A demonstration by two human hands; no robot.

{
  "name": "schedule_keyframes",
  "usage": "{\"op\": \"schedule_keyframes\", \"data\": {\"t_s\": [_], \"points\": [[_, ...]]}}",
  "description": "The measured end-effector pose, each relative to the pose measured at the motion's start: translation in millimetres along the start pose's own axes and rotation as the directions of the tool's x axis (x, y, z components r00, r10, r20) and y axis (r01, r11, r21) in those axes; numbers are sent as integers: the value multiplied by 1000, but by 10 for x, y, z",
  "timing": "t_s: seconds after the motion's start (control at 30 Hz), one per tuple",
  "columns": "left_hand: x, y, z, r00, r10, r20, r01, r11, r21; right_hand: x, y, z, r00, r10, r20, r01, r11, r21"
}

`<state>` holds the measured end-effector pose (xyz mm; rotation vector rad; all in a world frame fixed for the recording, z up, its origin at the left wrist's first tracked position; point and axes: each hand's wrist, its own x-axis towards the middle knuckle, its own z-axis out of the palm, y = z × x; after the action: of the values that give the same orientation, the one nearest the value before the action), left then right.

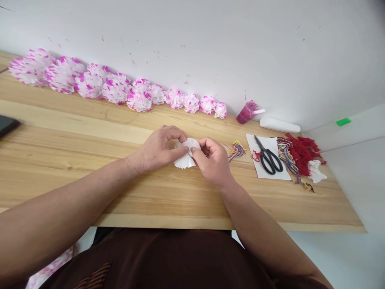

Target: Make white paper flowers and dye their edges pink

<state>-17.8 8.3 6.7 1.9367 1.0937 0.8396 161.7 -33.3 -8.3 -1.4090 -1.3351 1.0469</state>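
A white pleated paper rosette [184, 161], fanned into a round, is pinched between both hands just above the wooden table [144, 200]. My left hand [164, 148] grips its left side, with the thumb pressed near the centre. From the other side my right hand [213, 159] is closed on it, thumb and curled fingers meeting at the middle. The fingers hide part of the paper's centre. Right of my right hand lies a small bunch of coloured strings [237, 150].
Several white-and-magenta paper pompoms [116, 88] line the wall. Rightward stand a cup of magenta liquid [248, 111] and a white roll [279, 124]. Black-handled scissors [269, 158] rest on white paper [258, 170], beside red yarn-like material [303, 152]. A dark object [7, 125] lies far left.
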Motion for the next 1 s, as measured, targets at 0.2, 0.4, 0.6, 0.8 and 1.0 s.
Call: {"op": "schedule_keyframes", "data": {"t_s": [0.2, 0.4, 0.6, 0.8, 1.0], "points": [[9, -16, 5, 1000, 12, 2, -12, 1000, 3, -2, 2, -8, 1000, 3, 15, -3, 1000, 10], [-6, -21, 17, 999, 33, -21, -33, 999, -5, 2, 7, -6, 1000, 1, 16, -1, 1000, 0], [10, 15, -13, 1000, 22, 0, -22, 1000, -11, -3, 18, 5, 1000, -7, 6, 6, 999, 36], [19, 36, -8, 999, -45, 1, 45, 997, -60, -29, 67, 23, 982, -190, -4, 189, 979, -78], [7, -19, 16, 996, -35, -77, 28, 995, -91, -15, 17, 25, 999, -33, 23, 31, 995, 97]]}}
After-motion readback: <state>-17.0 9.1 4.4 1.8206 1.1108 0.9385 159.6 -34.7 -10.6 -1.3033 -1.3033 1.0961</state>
